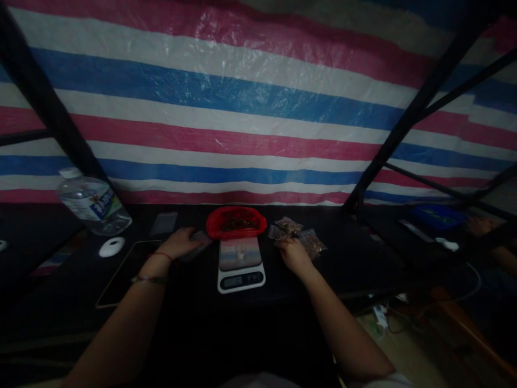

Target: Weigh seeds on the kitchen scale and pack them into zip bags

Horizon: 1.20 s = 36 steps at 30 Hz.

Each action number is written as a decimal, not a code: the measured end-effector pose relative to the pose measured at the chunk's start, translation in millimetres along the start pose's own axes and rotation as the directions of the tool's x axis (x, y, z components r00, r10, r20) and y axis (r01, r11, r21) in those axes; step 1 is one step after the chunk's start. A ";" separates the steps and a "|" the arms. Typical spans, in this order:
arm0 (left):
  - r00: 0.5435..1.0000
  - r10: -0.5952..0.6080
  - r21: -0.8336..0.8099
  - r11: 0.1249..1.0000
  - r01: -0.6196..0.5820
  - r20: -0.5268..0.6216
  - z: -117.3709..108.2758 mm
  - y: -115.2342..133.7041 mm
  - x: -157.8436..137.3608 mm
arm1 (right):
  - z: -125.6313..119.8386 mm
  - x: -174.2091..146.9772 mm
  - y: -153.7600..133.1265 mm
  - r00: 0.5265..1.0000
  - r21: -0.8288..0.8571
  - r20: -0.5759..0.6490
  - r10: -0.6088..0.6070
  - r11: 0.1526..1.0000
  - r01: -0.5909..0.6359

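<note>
My left hand (181, 243) has its fingers closed on a small clear plastic bag (198, 241), just left of the red bowl. Small brownish pieces lie in the red bowl (210, 223), behind a white digital scale (241, 281). A small clear cup (241, 250) stands on the scale's reflective plate. To the right of the scale, my right hand (294, 253) curls its fingers on the near edge of several zip bags (313, 242) filled with small metallic-looking pieces. Its fingertips are dim and partly hidden.
A large clear bottle (95, 202), a white mouse-like object (112, 247), a dark tablet (125, 275) and a flat clear bag (163, 223) are on the left. Black frame posts (388, 143) rise at both sides. At far right, another person's hand (482, 225) is near a blue container (438, 215).
</note>
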<state>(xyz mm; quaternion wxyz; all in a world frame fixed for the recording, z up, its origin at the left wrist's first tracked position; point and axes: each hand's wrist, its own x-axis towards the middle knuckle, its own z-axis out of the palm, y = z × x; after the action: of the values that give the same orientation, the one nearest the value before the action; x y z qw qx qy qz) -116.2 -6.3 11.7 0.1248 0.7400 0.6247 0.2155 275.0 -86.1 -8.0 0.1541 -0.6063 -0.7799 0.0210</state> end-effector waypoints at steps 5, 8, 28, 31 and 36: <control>0.994 -0.022 0.088 0.996 0.012 0.110 10.8 19.1 -22.0 | -6.7 19.5 -11.8 0.984 0.083 -0.168 -0.060 0.994 0.075; 0.995 -0.012 0.075 0.997 0.005 0.099 10.6 21.0 -26.2 | -8.0 38.7 -26.5 0.951 0.151 -0.278 -0.135 0.972 0.182; 0.761 0.437 0.169 0.897 -0.408 -0.480 -5.3 61.3 -17.2 | 25.5 96.4 -55.9 0.850 0.591 -0.517 -0.100 0.676 0.440; 0.634 0.622 0.241 0.774 -0.585 -0.459 7.3 87.0 7.0 | 30.0 95.7 -61.0 0.892 0.710 -0.442 -0.092 0.572 0.411; 0.511 0.740 0.289 0.654 -0.699 -0.438 28.6 98.9 33.8 | 35.7 98.2 -68.9 0.916 0.768 -0.401 -0.008 0.542 0.341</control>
<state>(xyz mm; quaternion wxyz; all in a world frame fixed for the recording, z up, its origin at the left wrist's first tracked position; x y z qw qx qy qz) -12.3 10.6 37.1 -0.1776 0.8478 0.2779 0.4154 179.5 -5.3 -5.8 0.5568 -0.3740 -0.6949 0.2592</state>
